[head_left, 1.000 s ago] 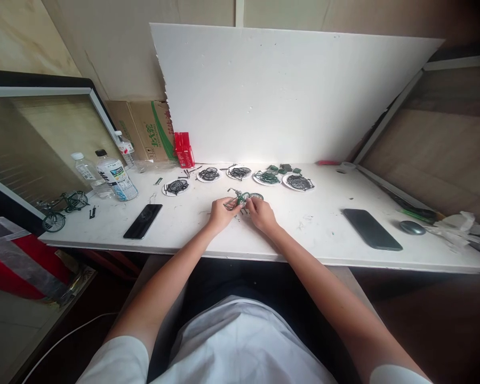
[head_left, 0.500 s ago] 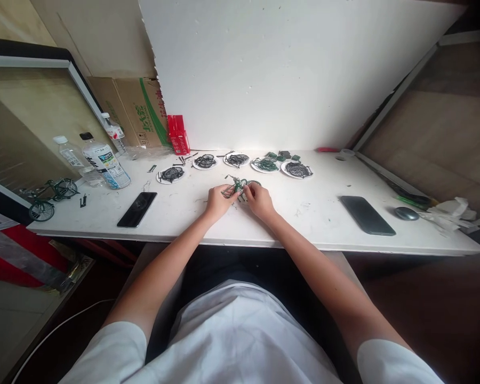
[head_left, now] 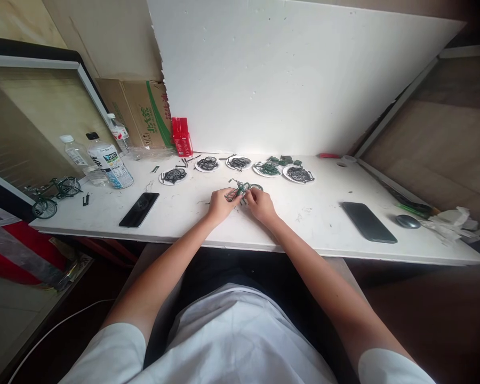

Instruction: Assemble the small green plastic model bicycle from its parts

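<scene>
A small green model bicycle (head_left: 243, 188) is between my hands, just above or on the white table (head_left: 192, 218). My left hand (head_left: 223, 205) is closed on its left part, near a wheel and the handlebar. At the other side, my right hand (head_left: 261, 205) pinches at the bicycle's frame, with a wheel showing behind the fingers. Fingertips and any small part between them are hidden. Beyond the hands lie plates of parts: black wheels and pieces on one plate (head_left: 173, 183), green frames on another (head_left: 266, 174), dark pieces on a third (head_left: 299, 181).
A finished-looking green model bicycle (head_left: 56, 193) stands at the left edge. Nearby are plastic bottles (head_left: 118, 169) and a phone (head_left: 140, 209). On the right lie a dark flat slab (head_left: 368, 221), a mouse (head_left: 408, 221) and crumpled tissue (head_left: 453, 220). A red box (head_left: 182, 136) stands against the white board (head_left: 288, 80).
The view has shifted slightly, so everything sits a little lower and to the right. Both hands keep their hold on the model bicycle, with little visible finger movement.
</scene>
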### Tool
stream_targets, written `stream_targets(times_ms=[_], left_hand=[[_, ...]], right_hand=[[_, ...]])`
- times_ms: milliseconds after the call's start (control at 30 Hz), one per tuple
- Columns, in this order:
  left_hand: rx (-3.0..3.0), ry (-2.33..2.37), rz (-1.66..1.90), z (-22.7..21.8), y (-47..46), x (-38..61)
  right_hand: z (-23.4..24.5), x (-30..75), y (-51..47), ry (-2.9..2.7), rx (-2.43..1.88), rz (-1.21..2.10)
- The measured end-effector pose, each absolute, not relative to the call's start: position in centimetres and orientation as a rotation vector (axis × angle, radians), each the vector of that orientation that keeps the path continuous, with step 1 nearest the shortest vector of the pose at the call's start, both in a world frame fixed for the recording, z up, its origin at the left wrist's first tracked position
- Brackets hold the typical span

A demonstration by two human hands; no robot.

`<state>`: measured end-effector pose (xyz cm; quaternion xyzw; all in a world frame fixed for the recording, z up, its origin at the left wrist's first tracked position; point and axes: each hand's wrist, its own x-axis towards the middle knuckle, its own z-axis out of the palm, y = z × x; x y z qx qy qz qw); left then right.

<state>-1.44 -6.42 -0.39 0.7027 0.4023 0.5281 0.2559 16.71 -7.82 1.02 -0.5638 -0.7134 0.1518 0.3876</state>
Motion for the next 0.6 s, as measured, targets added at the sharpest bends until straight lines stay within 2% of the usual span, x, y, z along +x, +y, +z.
stream_targets(times_ms=[267, 367, 500, 600], left_hand=[[1.931, 1.084, 1.448, -0.5, -6.4, -1.5], [1.903, 1.076, 1.471, -0.2, -6.5, -1.5], [1.921, 1.148, 1.483, 0.3, -6.8, -1.6], [1.898, 1.206, 1.456, 0.3, -7.0, -1.6]], right_hand=[[0.8, 16.6, -7.9, -1.831, -1.482, 0.406], [1.4, 16.5, -8.2, -1.745, -1.494, 0.322], [5.1, 16.2, -10.8, -1.602, -1.274, 0.240], [9.9, 15.6, -15.9, -1.622, -0.910, 0.560]])
